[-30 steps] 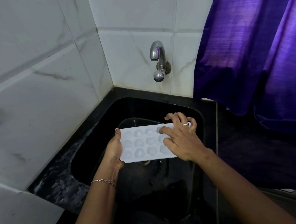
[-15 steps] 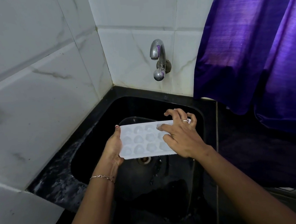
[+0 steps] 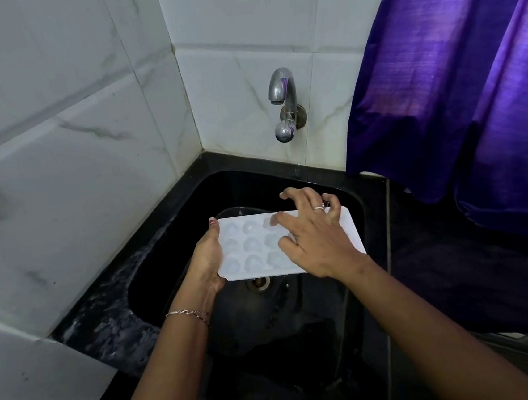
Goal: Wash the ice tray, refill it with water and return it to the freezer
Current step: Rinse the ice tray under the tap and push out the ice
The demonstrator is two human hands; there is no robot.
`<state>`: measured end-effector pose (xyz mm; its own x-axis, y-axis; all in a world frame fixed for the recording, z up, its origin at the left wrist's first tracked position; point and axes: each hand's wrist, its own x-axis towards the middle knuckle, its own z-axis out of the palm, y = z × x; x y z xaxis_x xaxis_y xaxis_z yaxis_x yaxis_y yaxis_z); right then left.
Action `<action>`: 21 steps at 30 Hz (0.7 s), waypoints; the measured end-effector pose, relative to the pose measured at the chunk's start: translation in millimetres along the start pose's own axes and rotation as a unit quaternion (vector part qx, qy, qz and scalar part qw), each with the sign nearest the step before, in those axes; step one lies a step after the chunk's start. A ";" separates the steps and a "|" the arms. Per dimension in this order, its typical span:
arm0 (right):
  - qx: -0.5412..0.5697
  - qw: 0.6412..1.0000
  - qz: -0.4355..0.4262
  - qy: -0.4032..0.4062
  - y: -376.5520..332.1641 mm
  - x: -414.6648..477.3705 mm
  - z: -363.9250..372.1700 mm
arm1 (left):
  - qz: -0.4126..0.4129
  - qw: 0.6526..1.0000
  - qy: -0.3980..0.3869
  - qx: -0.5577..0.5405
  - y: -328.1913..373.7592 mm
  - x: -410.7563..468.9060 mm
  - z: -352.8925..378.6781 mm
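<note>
Evidently the ice tray (image 3: 254, 249) was held level over the sink (image 3: 253, 170), cavities upward, between the two hands and above the drain (image 3: 258, 282), presumably so that anything rubbed loose would fall into the basin. Its left short edge was gripped by the left hand (image 3: 209, 260), thumb laid on top and fingers curled beneath, which steadied it for the other hand's work. The right hand (image 3: 316, 240) was spread over the tray's right half, one fingertip pressed into a far cavity and the rest arched past the far edge, as is done when cavities are rubbed out one by one. Whether water lay in the cavities could not be made out.

Beyond the hands, the tap (image 3: 284, 101) was seen on the tiled wall (image 3: 58, 155) with no stream showing; a purple curtain (image 3: 454, 84) hung to the right of the right hand.

Compared with a second before, the tray had been raised a little nearer the tap, the right fingers were splayed wider, and more of the tray's right end was exposed.
</note>
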<state>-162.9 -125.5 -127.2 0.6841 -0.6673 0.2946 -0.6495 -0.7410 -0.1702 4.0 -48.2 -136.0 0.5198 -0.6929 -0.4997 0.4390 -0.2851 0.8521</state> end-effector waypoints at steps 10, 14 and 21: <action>0.024 0.999 0.016 -0.017 -0.6 -1.3 10.2 | -0.006 1.000 0.014 -0.023 -13.8 -3.5 7.2; 0.004 1.000 0.031 -0.005 1.2 -4.5 9.7 | -0.009 1.000 0.013 -0.027 -15.0 -3.0 8.2; 0.050 0.998 0.014 -0.040 3.2 -0.1 4.0 | 0.002 1.000 0.016 -0.027 -10.9 -9.5 11.4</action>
<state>-163.8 -128.1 -131.5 0.6926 -0.6893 0.2126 -0.6356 -0.7225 -0.2719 -14.1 -46.1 -138.7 0.5440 -0.6727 -0.5016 0.4748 -0.2461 0.8450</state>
